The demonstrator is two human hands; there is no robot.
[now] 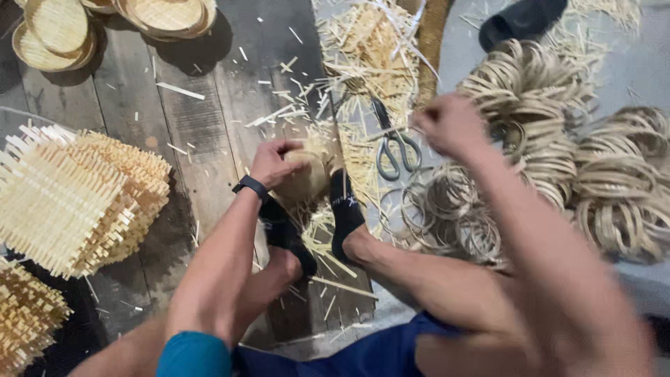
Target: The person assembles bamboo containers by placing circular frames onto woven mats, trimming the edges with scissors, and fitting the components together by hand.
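My left hand (273, 162), with a black band on its wrist, is closed on a small woven bamboo basket (308, 176) that rests between my two black-socked feet (345, 213). To the right, raised and blurred, my right hand (450, 126) is clenched in a fist; whether it pinches a thin strip I cannot tell. It hovers above grey-handled scissors (392, 146) and loose bamboo rings (453, 209) on the floor.
Stacks of flat woven bamboo squares (77, 199) lie at left. Finished round baskets (56, 31) sit at the top left. Piles of bamboo rings (614, 188) fill the right side. Bamboo strips and shavings (363, 49) litter the wooden planks. A black slipper (520, 21) lies at the top.
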